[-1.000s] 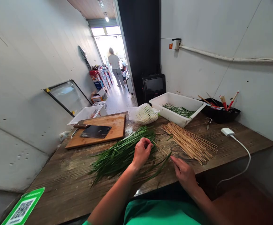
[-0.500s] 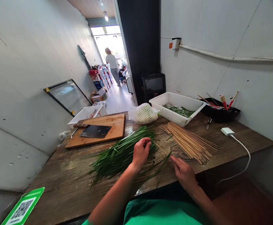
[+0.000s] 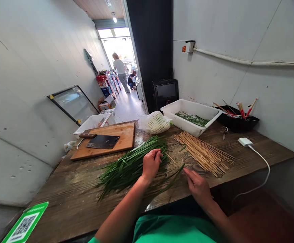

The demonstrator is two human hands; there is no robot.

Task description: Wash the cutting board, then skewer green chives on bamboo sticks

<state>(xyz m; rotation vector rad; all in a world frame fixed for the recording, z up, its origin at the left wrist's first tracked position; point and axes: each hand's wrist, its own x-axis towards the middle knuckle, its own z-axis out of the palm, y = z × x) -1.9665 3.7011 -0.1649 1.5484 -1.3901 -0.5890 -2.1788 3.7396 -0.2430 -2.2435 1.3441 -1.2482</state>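
A heap of long green chive leaves (image 3: 129,163) lies on the wooden table (image 3: 68,199). My left hand (image 3: 150,164) rests on the heap's right end, fingers curled and pinching leaves. My right hand (image 3: 199,187) sits to the right, fingers together, holding the near end of a thin bamboo skewer (image 3: 173,160) that runs up toward my left hand, with a few leaves (image 3: 173,177) lying along it. A fan of bare bamboo skewers (image 3: 204,153) lies just beyond my right hand.
A cutting board (image 3: 106,143) with a cleaver (image 3: 101,141) is at the back left. Behind are a mesh bag (image 3: 154,123), a white tub (image 3: 191,116) with greens, a black bowl (image 3: 238,121) of chopsticks and a charger (image 3: 245,142) with cable. People stand in the far corridor (image 3: 120,72).
My left hand's fingers have curled a little closer onto the chive leaves. The person in the corridor has walked farther away.
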